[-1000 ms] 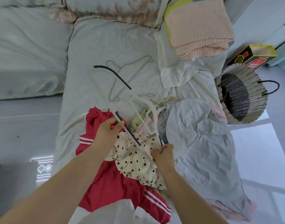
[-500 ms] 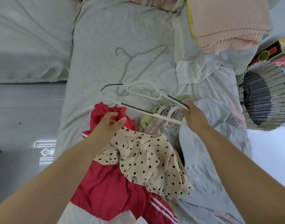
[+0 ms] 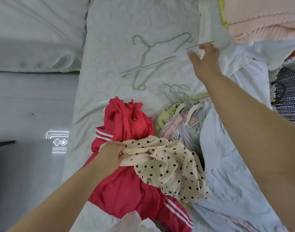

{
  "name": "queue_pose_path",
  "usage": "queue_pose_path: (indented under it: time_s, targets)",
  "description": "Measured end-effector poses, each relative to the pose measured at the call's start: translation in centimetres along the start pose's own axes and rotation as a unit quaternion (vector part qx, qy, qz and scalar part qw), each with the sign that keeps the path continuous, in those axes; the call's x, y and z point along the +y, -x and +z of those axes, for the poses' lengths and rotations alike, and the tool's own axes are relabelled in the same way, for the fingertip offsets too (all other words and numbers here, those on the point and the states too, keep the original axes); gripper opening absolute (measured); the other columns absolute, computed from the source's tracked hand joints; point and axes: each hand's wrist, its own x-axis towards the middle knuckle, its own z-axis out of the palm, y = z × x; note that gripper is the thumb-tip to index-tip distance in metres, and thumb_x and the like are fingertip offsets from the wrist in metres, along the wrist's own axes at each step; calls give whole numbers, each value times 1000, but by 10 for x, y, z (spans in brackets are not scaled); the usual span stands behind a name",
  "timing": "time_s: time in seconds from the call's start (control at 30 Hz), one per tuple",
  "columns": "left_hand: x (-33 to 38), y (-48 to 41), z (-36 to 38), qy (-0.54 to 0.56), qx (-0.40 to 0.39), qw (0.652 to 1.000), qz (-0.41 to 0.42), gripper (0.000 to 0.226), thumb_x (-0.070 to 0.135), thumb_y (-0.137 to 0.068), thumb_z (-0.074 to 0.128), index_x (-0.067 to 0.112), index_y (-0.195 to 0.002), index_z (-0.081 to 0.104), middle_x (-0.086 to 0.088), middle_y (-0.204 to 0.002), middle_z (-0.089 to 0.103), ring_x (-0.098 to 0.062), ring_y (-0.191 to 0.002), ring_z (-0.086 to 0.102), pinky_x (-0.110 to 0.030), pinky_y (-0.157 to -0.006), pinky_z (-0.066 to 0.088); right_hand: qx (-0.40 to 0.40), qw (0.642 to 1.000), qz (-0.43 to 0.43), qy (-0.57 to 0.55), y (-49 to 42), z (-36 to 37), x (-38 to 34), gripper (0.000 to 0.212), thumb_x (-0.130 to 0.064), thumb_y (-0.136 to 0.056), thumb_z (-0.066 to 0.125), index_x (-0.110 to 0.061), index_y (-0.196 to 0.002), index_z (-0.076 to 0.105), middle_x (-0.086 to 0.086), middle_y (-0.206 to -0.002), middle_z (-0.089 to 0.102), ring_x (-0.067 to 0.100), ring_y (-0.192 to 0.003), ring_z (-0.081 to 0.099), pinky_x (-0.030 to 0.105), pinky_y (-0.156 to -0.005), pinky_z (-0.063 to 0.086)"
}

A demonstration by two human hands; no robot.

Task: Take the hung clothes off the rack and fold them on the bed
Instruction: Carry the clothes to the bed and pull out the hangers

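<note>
Two bare arms and two bare hands fill my head-camera feed.
The left forearm is uncovered along the whole length I can see, from the lower left corner up to the wrist. The left hand shows sharply, with its knuckles and wrist creases plain. The right forearm looks broader, being nearer the lens, and is just as uncovered. The right hand is blurred, so I cannot make out its fingers or nails.

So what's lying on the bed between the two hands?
In the head view, a heap of clothes on hangers lies between the left hand, gripping the spotted top, and the right hand up the bed; its hooks are bunched together.
</note>
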Motion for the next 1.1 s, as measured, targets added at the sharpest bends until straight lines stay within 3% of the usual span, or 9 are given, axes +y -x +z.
queue_pose_path:
  time_s: [0.07, 0.13, 0.2, 0.27, 0.47, 0.57, 0.67, 0.73, 1.1]
  targets:
    - [-3, -1, -5, 90, 58, 994, 15, 20, 10, -92, 51, 20, -75, 56, -2, -73, 58, -19, -74, 55, -17, -64, 37, -251, 967, 8, 43, 41, 11, 14, 62, -50, -86, 59, -19, -136, 39, 2, -137, 43, 18, -117, 50, 17, -83, 41]
    - [-5, -1, -12, 131, 83, 988, 11, 26, 6, -93, 46, 21, -72, 43, 5, -58, 43, -8, -56, 41, -17, -56, 35, -495, 853, 46, 159, 92, 21, 42, 85, -54, -77, 67, -29, -146, 24, -8, -145, 35, 18, -128, 43, 23, -94, 40]
    - [-6, 1, -17, 145, 92, 985, 9, 29, 8, -94, 42, 25, -71, 39, 5, -58, 41, -7, -55, 38, -18, -53, 33, -549, 774, 44, 312, 148, 37, 86, 86, -51, -75, 71, -28, -145, 27, -10, -140, 41, 19, -133, 39, 30, -102, 34]
    - [-10, 3, -22, 167, 61, 984, 14, 31, 10, -96, 41, 25, -69, 39, 4, -61, 42, -11, -58, 40, -18, -52, 31, -510, 761, 1, 400, 193, 46, 123, 53, -41, -87, 58, -22, -134, 46, -2, -125, 57, 21, -121, 50, 29, -97, 37]
    - [-20, 34, -41, -19, -329, 944, -12, 19, 32, -97, 42, 24, -98, 59, 6, -106, 62, -13, -101, 57, -20, -85, 43, -745, 603, 33, 283, 274, 6, 102, 41, -33, -92, 56, -15, -130, 53, 6, -129, 56, 19, -104, 53, 20, -87, 41]
    - [-33, 40, -64, 12, -317, 947, -59, 23, 35, -96, 45, 22, -104, 62, 6, -109, 64, -10, -102, 58, -20, -89, 43, -705, 686, 96, 151, 266, 1, 74, 26, -26, -90, 61, -21, -115, 59, -1, -114, 62, 9, -87, 58, 4, -69, 43]
    - [-38, 21, -77, 129, -121, 978, -109, 23, 30, -94, 49, 14, -102, 62, -2, -105, 64, -18, -96, 57, -31, -86, 42, -523, 841, 133, 39, 251, 26, 70, 32, -29, -91, 58, -11, -118, 58, 7, -114, 65, 25, -103, 61, 32, -85, 49]
    - [-34, 0, -76, 131, 30, 980, -149, 26, 25, -95, 47, 2, -105, 53, -16, -102, 61, -26, -84, 53, -32, -71, 38, -395, 905, 158, 11, 240, 49, 83, 38, -28, -92, 53, -9, -125, 50, 8, -115, 61, 26, -104, 58, 31, -76, 47]
    - [-15, -42, 9, 103, 123, 983, -86, 62, 13, -93, 49, 17, -147, 17, -21, -131, 47, -38, -111, 51, -42, -87, 41, -142, 968, 202, 33, 162, 58, 178, 51, -8, -95, 43, -4, -142, 24, 15, -142, 36, 34, -130, 37, 31, -99, 32]
